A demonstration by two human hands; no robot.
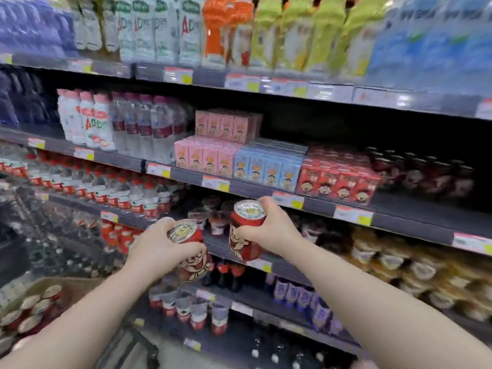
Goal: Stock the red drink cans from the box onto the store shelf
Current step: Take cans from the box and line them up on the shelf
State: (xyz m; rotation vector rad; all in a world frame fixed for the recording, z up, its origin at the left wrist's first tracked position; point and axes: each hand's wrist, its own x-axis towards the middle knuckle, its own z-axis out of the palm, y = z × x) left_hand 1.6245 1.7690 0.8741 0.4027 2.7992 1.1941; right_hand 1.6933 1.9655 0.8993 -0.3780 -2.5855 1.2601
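My left hand (pixel 157 246) grips a red drink can (pixel 193 258) with a cartoon face, tilted, its silver top toward me. My right hand (pixel 271 227) grips a second red can (pixel 246 230), held upright a little higher and to the right. Both cans hang in the air in front of the store shelf (pixel 319 203), below its front edge. At the bottom left a brown cardboard box (pixel 77 286) holds several more red cans (pixel 29 312) seen from the top. On that shelf, right of the red cartons, stand dark red cans (pixel 420 171).
Pink cartons (pixel 210 155), blue cartons (pixel 269 163) and red cartons (pixel 338 177) fill the shelf at can height. Water bottles (pixel 138 126) stand to the left. Bottles and cups crowd the lower shelves. Price tags line each shelf edge.
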